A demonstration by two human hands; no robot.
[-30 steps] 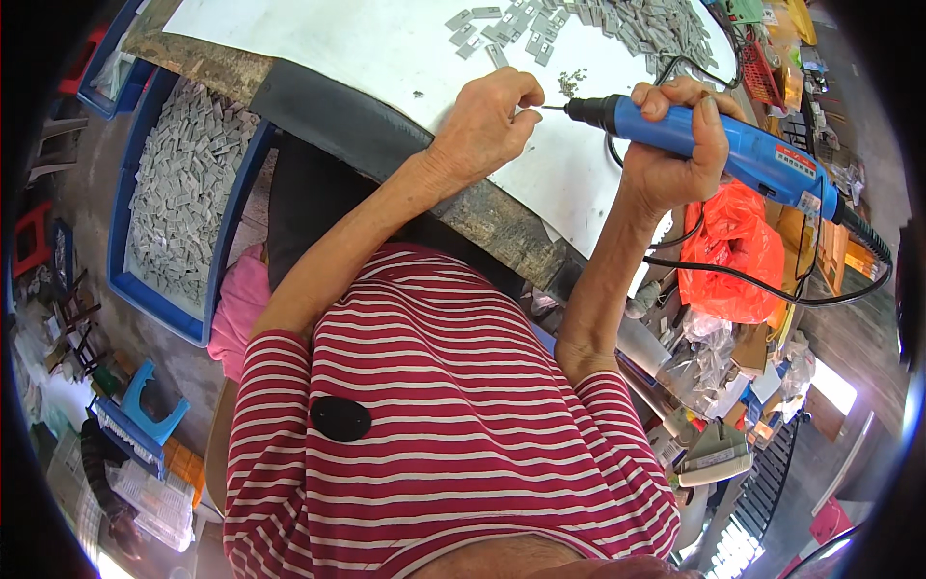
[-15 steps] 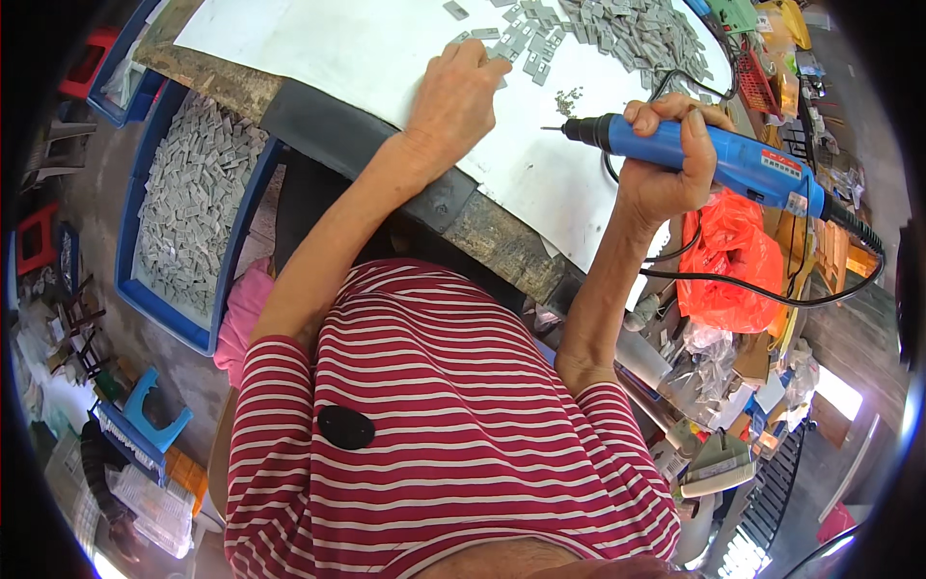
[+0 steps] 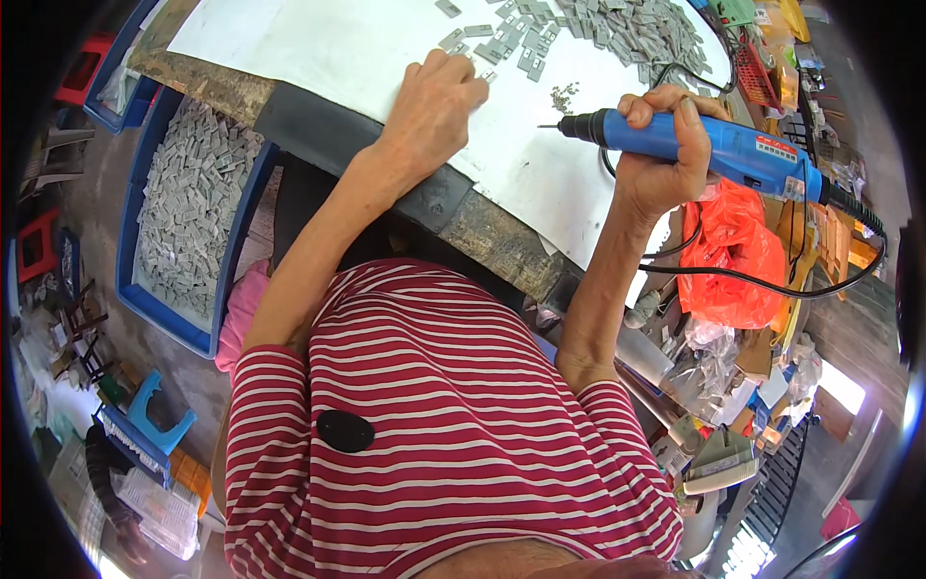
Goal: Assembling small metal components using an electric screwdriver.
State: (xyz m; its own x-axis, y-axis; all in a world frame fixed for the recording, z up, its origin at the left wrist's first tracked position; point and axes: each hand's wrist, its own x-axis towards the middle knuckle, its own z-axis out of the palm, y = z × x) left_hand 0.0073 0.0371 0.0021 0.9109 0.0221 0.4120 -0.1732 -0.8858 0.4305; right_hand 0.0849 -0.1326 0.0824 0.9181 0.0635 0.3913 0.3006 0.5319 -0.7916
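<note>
Blue elec. driver sits upper right of centre, rt. hand clenched round its body, thin bit pointing left & well apart from the other hand. L. hand is at upper centre, knuckles up, fingers curled near loose grey plates; fingertips mostly hidden, so can't tell if that grip has a plate. Bigger plate heap is at top, right of centre; small pile of tiny metal bits lies just above the driver tip, all on white sheet over the counter. Blue tray w/ lots more plates is at left. To do it well, I'd say: pinch 1 plate by its edges, hold driver level, bit clear of l. fingers, don't brush the tiny pile, & leave slack in the black cable, lower right of the driver.
</note>
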